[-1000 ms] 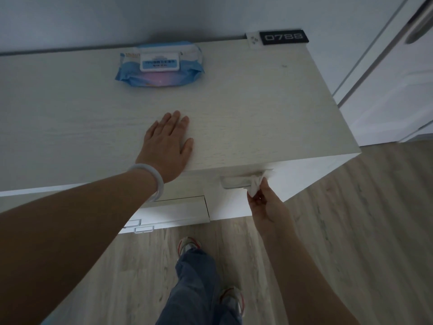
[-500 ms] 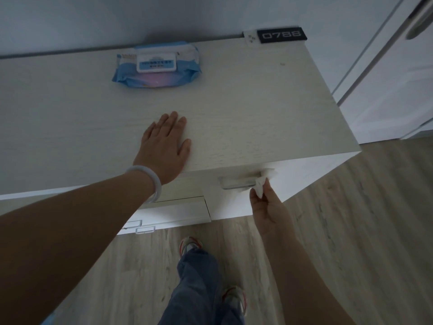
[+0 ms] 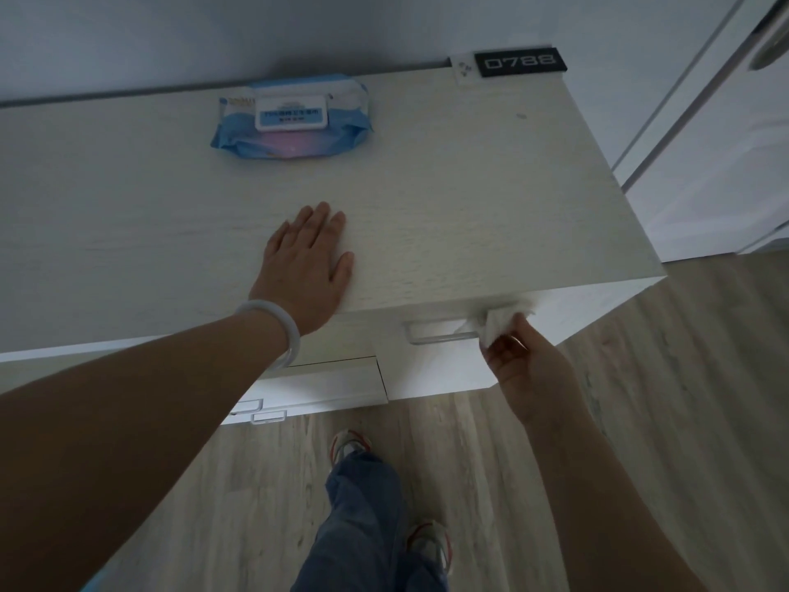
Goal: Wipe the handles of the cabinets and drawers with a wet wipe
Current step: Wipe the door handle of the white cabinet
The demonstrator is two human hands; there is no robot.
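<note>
Ok, big pale wood-grain cabinet (image 3: 448, 198) fills most of my view, its top running from the left edge to a corner on the right, floorboards (image 3: 640, 420) below it. White door (image 3: 717, 155) off to the right w/ a dark lever handle at the top corner. My jeans (image 3: 363, 519) and sneakers down the bottom centre.

On the cabinet top, near the back wall, a blue wet wipe pack (image 3: 292, 119), lid down, well apart from my hands. Back right corner: black plate (image 3: 521, 61) reading 0788.

Left hand (image 3: 309, 271) flat on the cabinet top near the front edge, fingers straight and together, holding nothing, pale bangle (image 3: 273, 326) on the wrist.

Right hand (image 3: 525, 361) down at the cabinet front, just under the top's edge. Fingers curled, pinching a bunched white wet wipe (image 3: 504, 320), and the wipe is pressed onto the right end of the top handle (image 3: 439, 333), a pale bar handle on the front panel. Rest of the bar bare to the left of the wipe.

Lower left, by my forearm, two more small handles (image 3: 267, 416) on a lower drawer front (image 3: 333, 384) that sticks out a bit – dim there, can't make out much more
</note>
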